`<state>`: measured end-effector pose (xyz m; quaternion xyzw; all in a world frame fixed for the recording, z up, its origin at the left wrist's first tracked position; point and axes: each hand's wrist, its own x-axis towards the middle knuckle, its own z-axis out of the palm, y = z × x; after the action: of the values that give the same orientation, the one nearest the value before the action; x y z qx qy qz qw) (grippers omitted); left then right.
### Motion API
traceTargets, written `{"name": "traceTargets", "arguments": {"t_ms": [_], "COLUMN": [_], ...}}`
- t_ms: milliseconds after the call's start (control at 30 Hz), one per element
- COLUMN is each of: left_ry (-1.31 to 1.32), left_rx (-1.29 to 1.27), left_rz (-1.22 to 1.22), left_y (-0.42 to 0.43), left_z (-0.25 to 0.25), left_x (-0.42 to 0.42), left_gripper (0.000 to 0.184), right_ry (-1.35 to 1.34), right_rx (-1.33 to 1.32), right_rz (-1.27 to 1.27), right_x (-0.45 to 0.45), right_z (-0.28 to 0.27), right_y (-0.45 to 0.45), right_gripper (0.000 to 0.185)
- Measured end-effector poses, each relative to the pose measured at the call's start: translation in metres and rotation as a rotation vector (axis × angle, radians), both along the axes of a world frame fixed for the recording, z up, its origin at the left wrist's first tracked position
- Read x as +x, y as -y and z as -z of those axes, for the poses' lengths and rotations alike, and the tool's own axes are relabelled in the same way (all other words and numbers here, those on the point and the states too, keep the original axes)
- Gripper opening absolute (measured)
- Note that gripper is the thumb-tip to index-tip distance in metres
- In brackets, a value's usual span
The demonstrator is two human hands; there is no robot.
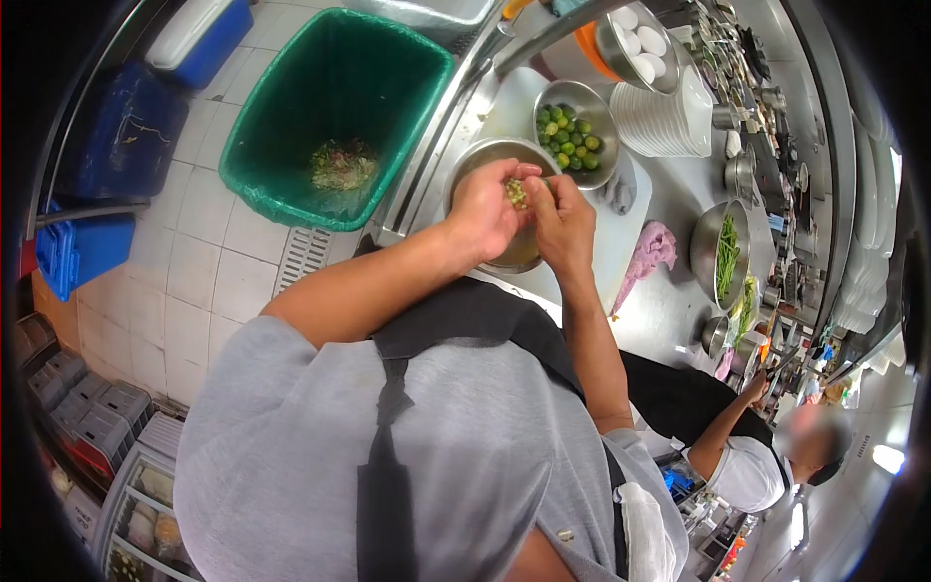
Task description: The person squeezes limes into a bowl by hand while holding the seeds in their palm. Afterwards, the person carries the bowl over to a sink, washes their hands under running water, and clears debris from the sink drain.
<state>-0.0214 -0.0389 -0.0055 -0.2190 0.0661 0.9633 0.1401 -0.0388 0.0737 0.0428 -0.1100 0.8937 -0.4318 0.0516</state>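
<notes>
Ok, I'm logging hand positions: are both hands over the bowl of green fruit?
No, the left hand and right hand meet over another metal bowl beside it.

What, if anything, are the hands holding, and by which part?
Small yellow-green food, too small to name, in the left hand's curled fingers above the bowl. Right hand is up against it; the exact part gripped can't be told.

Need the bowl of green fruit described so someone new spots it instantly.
Start at the big green bin, then go right in the picture to the metal counter. Find the metal bowl just above the right hand, beside the stacked white plates. Unlike the bowl under the left hand, it is filled with small round green fruit.
</notes>
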Motion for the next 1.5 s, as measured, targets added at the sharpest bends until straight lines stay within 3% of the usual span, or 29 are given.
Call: {"name": "traceTargets", "arguments": {"t_ms": [333, 433, 533, 600, 700, 800, 867, 967, 1067, 1167, 1300, 1333, 1433, 1467, 1500], "left_ry": [0.002, 0.021, 0.012, 0.011, -0.015, 0.013, 0.024, 0.029, 0.014, 0.027, 0.030, 0.030, 0.033, 0.033, 0.039], "left_rx": [-0.072, -0.059, 0.019, -0.040, -0.025, -0.065, -0.086, -0.069, -0.071, -0.077, -0.087, -0.089, -0.085, -0.082, -0.079], "left_rz": [-0.008, -0.024, 0.038, 0.037, 0.067, 0.060, 0.048, 0.054, 0.067, 0.056, 0.052, 0.055, 0.054, 0.053, 0.048], "left_y": [-0.003, -0.002, -0.001, -0.005, -0.008, -0.003, -0.001, -0.003, -0.005, -0.005, -0.006, -0.006, -0.006, -0.005, -0.005], "left_z": [-0.007, -0.008, -0.011, -0.014, -0.002, -0.008, -0.011, -0.008, -0.005, -0.004, -0.003, -0.004, -0.005, -0.005, -0.006], "left_x": [0.002, 0.003, 0.004, 0.004, 0.001, 0.004, 0.004, 0.003, 0.001, 0.000, -0.001, -0.001, -0.002, -0.002, -0.003], "left_gripper": [0.023, 0.024, 0.027, 0.029, 0.031, 0.031, 0.032, 0.032, 0.031, 0.030, 0.030, 0.031, 0.031, 0.031, 0.031], "right_ry": [-0.271, -0.293, -0.316, -0.120, -0.087, -0.322, -0.289, -0.292, -0.466, -0.341, -0.181, -0.225, 0.406, 0.593, 0.637], "right_rx": [0.220, 0.159, -0.152, -0.353, -0.479, 0.148, 0.834, 1.155, 1.146, 1.163, 0.859, 0.640, -0.694, -1.164, -1.248], "right_rz": [-0.075, -0.015, 0.210, -0.084, -0.141, -0.023, -0.102, -0.297, -0.315, -0.239, -0.068, -0.066, 0.054, -0.111, -0.069], "right_x": [-0.002, -0.001, -0.011, -0.018, -0.047, -0.099, -0.112, -0.110, -0.115, -0.113, -0.113, -0.120, -0.117, -0.105, -0.094], "right_z": [0.009, 0.002, -0.030, -0.055, -0.074, -0.067, -0.058, -0.026, 0.010, 0.003, -0.012, -0.009, -0.012, -0.015, -0.017], "right_y": [-0.004, -0.002, 0.019, 0.033, 0.034, -0.015, -0.035, -0.046, -0.055, -0.047, -0.037, -0.044, -0.063, -0.067, -0.063], "right_gripper": [0.029, 0.025, 0.017, 0.020, 0.028, 0.029, 0.027, 0.024, 0.025, 0.026, 0.029, 0.028, 0.028, 0.028, 0.030]}}
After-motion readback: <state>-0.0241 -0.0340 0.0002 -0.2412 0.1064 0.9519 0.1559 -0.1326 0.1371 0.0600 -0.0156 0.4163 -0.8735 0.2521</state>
